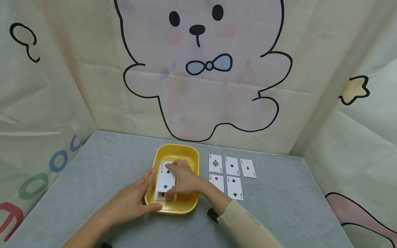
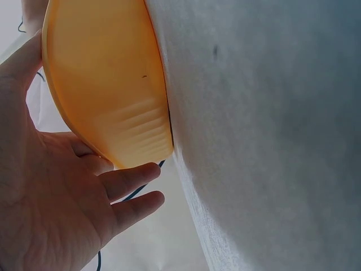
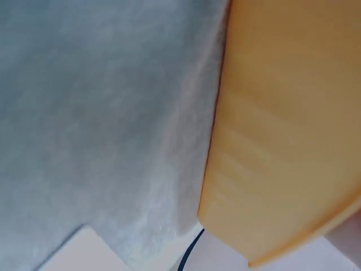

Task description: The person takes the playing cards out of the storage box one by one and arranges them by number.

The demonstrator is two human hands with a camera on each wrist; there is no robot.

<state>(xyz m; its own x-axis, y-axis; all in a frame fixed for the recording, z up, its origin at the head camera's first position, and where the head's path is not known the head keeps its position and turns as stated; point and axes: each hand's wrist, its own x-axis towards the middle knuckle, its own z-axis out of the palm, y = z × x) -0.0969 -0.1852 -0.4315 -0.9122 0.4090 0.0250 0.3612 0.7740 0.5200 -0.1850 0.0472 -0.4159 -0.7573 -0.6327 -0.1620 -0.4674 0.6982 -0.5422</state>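
A: Yellow tray point(image 1: 181, 151): where do we log it?
B: Ahead; left hand point(image 1: 131, 196) along its left rim, fingers extended.
A: Right hand point(image 1: 185, 179)?
B: Nearer, pinching the tray's top card point(image 1: 163, 181), left of the palm, long axis pointing away from us.

Looks like a makeshift booth, impossible to place as home or lab. Closed in on 3 sides by creased cream sheeting point(image 1: 328, 41), printed with a cartoon animal point(image 1: 207, 93), coloured rings point(image 1: 51, 162) and a yellow star point(image 1: 354, 91). Fitted with a bench point(image 1: 279, 203) under plain grey cloth point(image 1: 114, 162), set against the back.
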